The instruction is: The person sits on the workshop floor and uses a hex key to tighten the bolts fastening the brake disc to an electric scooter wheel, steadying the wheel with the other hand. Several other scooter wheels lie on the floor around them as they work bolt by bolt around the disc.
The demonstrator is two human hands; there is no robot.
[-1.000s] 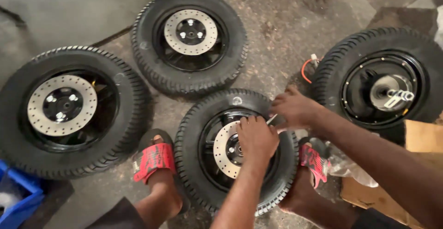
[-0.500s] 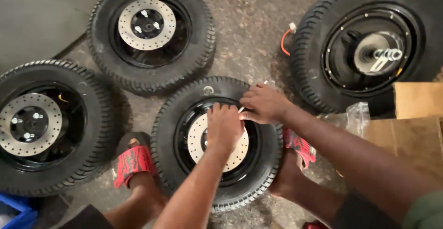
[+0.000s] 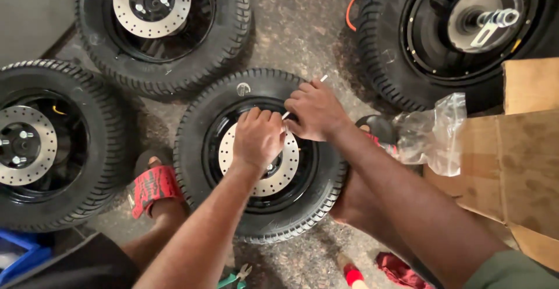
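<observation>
1. Centre wheel (image 3: 262,155) lies flat on the concrete floor (image 3: 308,27), disc side up, approx. mid-floor in view. Flat lay keeps the brake disc (image 3: 259,161) level and reachable from above.
2. Left hand (image 3: 258,137): fingers curled down onto the disc nr its upper edge, pressing or pinching something small at the hub; what it grips is hidden under the knuckles, cannot tell.
3. Right hand (image 3: 314,111): closed round a thin white-tipped tool (image 3: 303,98), shaft angled toward the left hand's fingertips. Hands touching; the two seem to work one fastener together, left steadying, right driving. Judgement only.
4. Feet in red sandals, one (image 3: 152,187) at the wheel's left side, the other partly hidden at its right. Reads as bracing the wheel vs. turning.
5. Three other wheels: one (image 3: 163,27) toward the far edge of the floor, one (image 3: 52,143) at the left edge, both disc up; one (image 3: 460,32) at the far-right corner, axle side up w/ orange cable (image 3: 349,12) just beside it.
6. Cardboard box (image 3: 524,149) at right edge, clear plastic bag (image 3: 434,131) against it, near the right forearm.
7. Room: tight. Tyres nearly touch at left and far side; bare floor only in the gap btwn wheels. Green-handled pliers (image 3: 236,277) on the near edge, blue crate (image 3: 20,254) at near-left corner.
</observation>
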